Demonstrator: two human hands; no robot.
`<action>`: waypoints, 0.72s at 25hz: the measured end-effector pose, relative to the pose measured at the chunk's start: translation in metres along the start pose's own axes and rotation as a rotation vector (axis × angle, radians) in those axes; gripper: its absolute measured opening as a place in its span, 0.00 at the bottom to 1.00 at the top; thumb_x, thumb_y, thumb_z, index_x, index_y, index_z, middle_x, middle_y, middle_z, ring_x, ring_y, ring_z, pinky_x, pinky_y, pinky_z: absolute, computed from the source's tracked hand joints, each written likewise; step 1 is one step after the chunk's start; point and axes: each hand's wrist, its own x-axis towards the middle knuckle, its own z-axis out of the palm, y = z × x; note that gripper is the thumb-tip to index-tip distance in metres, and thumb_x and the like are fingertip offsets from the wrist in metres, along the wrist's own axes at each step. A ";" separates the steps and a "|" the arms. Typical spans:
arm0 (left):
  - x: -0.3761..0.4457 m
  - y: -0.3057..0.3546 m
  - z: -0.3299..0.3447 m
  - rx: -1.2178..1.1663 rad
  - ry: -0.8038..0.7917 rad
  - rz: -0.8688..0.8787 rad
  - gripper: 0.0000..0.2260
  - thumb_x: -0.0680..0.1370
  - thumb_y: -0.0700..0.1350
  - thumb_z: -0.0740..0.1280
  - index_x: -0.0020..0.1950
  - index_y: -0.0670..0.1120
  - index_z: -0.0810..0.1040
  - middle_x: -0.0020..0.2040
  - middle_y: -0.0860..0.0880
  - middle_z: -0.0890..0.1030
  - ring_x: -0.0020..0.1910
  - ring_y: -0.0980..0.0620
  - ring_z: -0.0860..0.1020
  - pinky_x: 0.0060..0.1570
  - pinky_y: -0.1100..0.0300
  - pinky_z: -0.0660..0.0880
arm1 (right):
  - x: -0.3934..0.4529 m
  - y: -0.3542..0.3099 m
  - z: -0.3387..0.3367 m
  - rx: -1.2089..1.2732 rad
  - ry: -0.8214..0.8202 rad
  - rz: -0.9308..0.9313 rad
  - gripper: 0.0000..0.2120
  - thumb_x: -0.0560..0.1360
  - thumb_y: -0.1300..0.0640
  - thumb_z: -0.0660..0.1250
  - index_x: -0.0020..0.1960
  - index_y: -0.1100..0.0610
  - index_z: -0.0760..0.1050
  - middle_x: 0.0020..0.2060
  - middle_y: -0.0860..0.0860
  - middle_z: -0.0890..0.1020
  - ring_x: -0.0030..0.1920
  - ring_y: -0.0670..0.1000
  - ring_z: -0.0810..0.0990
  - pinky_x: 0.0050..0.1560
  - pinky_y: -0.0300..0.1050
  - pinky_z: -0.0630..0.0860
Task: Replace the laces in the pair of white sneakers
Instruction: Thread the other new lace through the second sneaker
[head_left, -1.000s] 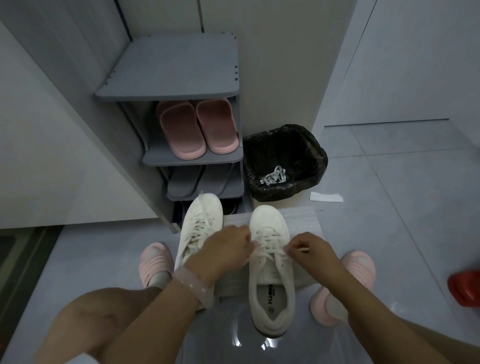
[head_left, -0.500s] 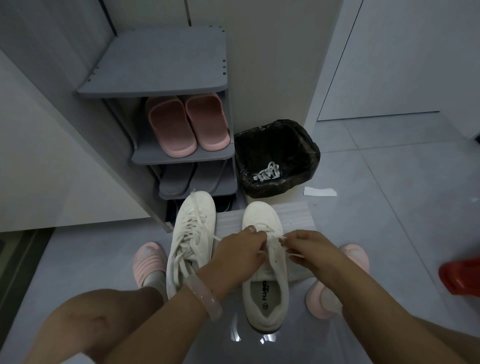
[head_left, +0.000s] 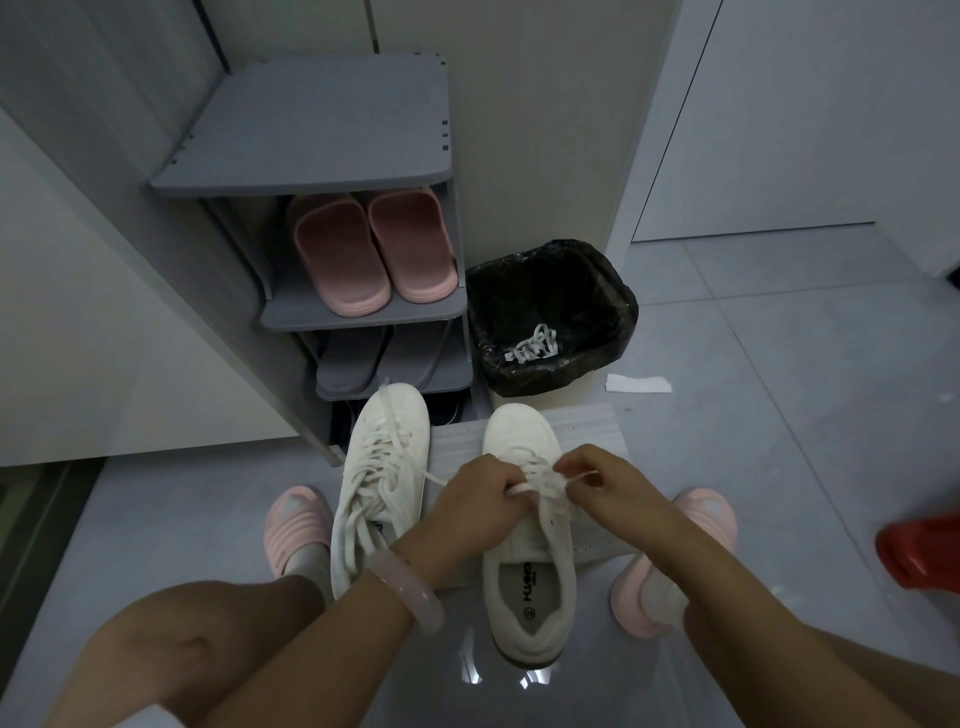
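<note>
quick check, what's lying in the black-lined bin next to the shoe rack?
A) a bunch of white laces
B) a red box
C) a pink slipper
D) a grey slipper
A: a bunch of white laces lies on the liner inside the black-lined bin, which stands beside the shoe rack that holds the pink slippers.

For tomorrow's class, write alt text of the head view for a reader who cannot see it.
Both hands, left hand and right hand, pinch the lace of the right white sneaker on the floor, with the left white sneaker loosely laced beside it. Behind stand a grey shoe rack holding pink slippers and a black-lined bin containing a white lace.
</note>
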 end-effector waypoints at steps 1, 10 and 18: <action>0.001 0.001 -0.003 -0.026 -0.014 -0.002 0.11 0.77 0.45 0.64 0.44 0.38 0.80 0.38 0.49 0.72 0.40 0.53 0.71 0.37 0.63 0.65 | 0.001 0.004 0.001 -0.046 -0.045 -0.077 0.14 0.75 0.60 0.65 0.59 0.49 0.71 0.58 0.49 0.74 0.57 0.47 0.73 0.51 0.31 0.70; -0.004 0.012 -0.028 -0.137 -0.018 -0.054 0.14 0.74 0.41 0.65 0.27 0.45 0.75 0.24 0.52 0.69 0.24 0.59 0.67 0.31 0.63 0.65 | 0.008 0.024 0.021 -0.407 -0.150 -0.193 0.42 0.67 0.42 0.72 0.75 0.49 0.56 0.75 0.44 0.53 0.74 0.49 0.56 0.72 0.53 0.60; -0.021 0.027 -0.066 -0.430 -0.105 0.030 0.14 0.66 0.44 0.62 0.20 0.48 0.65 0.23 0.49 0.62 0.26 0.55 0.59 0.29 0.62 0.58 | 0.006 0.014 0.019 -0.459 -0.147 -0.196 0.42 0.68 0.42 0.72 0.75 0.50 0.55 0.75 0.44 0.53 0.74 0.49 0.56 0.72 0.52 0.60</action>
